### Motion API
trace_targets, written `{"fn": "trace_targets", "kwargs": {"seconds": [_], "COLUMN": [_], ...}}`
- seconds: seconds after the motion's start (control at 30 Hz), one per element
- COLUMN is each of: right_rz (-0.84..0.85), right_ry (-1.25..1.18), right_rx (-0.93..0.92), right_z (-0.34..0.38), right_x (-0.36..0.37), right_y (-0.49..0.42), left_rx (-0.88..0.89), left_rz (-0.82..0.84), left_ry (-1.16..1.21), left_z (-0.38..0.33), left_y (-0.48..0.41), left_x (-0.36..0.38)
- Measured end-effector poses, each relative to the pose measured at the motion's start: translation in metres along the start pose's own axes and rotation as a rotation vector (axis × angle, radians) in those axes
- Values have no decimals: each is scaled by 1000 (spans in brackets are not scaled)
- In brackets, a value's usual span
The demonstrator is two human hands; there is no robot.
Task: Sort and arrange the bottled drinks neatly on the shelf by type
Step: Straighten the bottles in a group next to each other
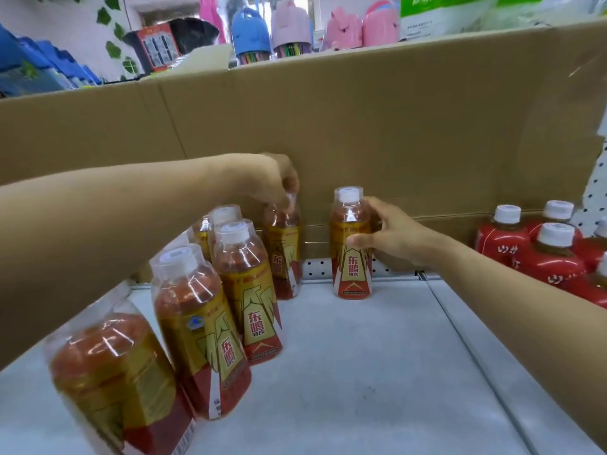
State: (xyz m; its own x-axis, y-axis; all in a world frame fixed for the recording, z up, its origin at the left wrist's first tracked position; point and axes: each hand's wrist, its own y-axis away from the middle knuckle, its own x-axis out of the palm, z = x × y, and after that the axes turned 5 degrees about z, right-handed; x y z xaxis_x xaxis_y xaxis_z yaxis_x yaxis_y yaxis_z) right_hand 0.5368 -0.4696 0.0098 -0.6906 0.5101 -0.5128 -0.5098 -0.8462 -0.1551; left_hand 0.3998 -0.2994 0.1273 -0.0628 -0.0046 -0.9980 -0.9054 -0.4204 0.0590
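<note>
Several gold-and-red labelled drink bottles with clear caps stand in a row on the white shelf [361,372], running from front left toward the cardboard back wall. My left hand [276,182] grips the cap of the rearmost bottle in that row [284,254]. To its right, my right hand [391,233] holds another gold-and-red bottle [350,244] by its shoulder; this one stands upright and apart from the row. Red-labelled bottles with white caps [548,254] are grouped at the shelf's right end.
A tall cardboard sheet [377,126] forms the back wall behind the bottles. A seam [460,333] divides the shelf surface right of centre. Pink and blue containers [289,27] and other goods sit above and behind the cardboard.
</note>
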Motion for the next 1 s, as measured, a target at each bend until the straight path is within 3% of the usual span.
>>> {"fn": "trace_targets", "kwargs": {"seconds": [0.17,0.57,0.7,0.8,0.9,1.0], "right_rz": [-34,-179,-374,-539,-399,-48], "right_ry": [27,52,198,312,187,100], "right_rx": [-12,-33,-76,-284,-446,-350], "right_z": [-3,-6,-3,17,46,77], "right_x": [2,17,31,50,72,97], "right_y": [-1,4,10,24,36,37], "left_rx": [35,9,41,88,69,-6], "left_rz": [-76,-126,-12,18,-3,42], "left_ry": [141,77,128,132,85,39], "left_z": [-10,-26,-20,-8,10,34], "left_y": [-8,0,24,63,102,131], "left_x": [10,15,11,4,2,8]}}
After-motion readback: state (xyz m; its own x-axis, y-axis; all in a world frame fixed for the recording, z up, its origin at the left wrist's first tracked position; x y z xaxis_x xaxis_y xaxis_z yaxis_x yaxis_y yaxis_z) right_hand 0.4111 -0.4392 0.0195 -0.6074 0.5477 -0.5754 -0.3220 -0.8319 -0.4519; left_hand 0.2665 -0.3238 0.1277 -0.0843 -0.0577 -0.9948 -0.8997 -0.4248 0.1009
